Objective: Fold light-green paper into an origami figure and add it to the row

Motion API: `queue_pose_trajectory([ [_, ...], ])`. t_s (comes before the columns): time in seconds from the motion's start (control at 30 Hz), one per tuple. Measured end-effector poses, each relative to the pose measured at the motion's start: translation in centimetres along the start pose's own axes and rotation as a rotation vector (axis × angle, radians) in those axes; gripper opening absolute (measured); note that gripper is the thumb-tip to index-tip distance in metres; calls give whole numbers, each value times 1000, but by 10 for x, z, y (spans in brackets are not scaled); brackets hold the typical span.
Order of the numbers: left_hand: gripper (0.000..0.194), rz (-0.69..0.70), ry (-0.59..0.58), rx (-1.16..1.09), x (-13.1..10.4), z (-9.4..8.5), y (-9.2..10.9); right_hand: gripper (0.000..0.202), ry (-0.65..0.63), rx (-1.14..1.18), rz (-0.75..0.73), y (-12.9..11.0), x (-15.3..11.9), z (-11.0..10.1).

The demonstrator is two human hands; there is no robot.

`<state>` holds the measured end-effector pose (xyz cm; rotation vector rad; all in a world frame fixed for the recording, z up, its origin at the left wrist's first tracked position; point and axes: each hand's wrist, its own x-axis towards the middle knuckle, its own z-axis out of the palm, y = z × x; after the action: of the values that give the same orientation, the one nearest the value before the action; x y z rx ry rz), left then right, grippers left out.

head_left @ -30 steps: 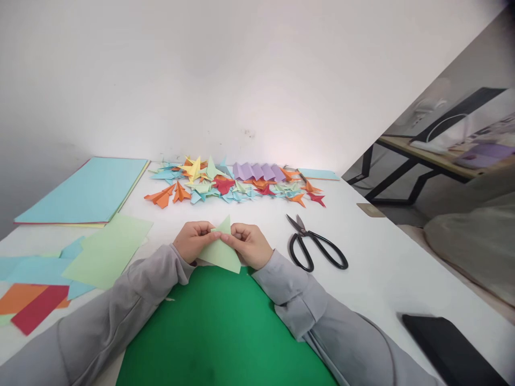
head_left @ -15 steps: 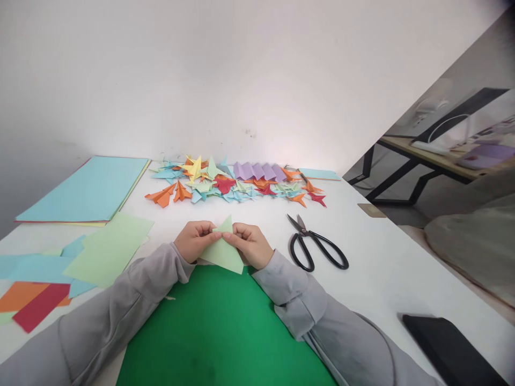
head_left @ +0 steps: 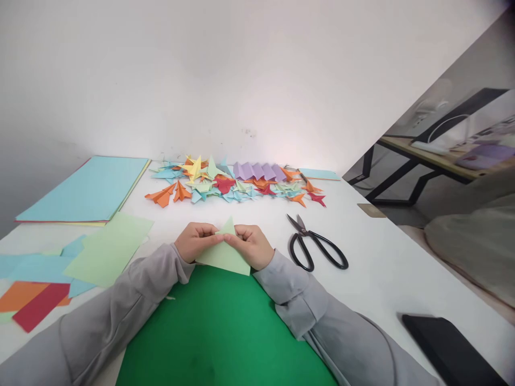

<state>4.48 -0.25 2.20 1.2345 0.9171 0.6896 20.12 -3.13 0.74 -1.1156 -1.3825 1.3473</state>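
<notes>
A light green folded paper (head_left: pixel 223 256) with a pointed top is pinched between both hands, just above the far edge of a green mat (head_left: pixel 217 327). My left hand (head_left: pixel 196 241) grips its left side, thumb on the near face and fingers curled behind. From the right, my right hand (head_left: pixel 254 245) pinches the same paper, its thumb meeting the left thumb near the middle. The fingers behind the paper are partly hidden. To the right of my right hand lie black-handled scissors (head_left: pixel 308 236), blades slightly apart.
Folded paper shapes (head_left: pixel 223 185) in several colours line the wall, with a pleated purple paper (head_left: pixel 257 171) among them. Large coloured sheets (head_left: pixel 88 187) are stacked at the back left. Loose cut paper pieces (head_left: pixel 42 305) lie at left. A black flat object (head_left: pixel 453 348) rests at lower right.
The lower part of the green paper has spread wider, its bottom edge now reaching further left and right. Both hands have shifted very slightly, still pinching it.
</notes>
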Motion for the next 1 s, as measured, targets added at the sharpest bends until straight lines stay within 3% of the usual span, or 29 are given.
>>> queue_pose_trajectory([
  [0.13,32,8,-14,28,0,1,3,39,-6,0,-15,2,0,0],
  [0.37,34,79,105,87,-2,2,7,48,97,-53,-68,3,2,4],
  [0.53,33,106,127,114,-1,2,5,50,92,-67,-71,0,2,3],
  [0.7,26,173,145,97,0,1,1,49,133,131,25,1,3,3],
  [0.87,21,326,192,70,5,-3,-6,42,290,265,33,2,7,1],
  [1.0,25,225,260,-144,11,-7,-11,20,319,405,34,4,11,-3],
])
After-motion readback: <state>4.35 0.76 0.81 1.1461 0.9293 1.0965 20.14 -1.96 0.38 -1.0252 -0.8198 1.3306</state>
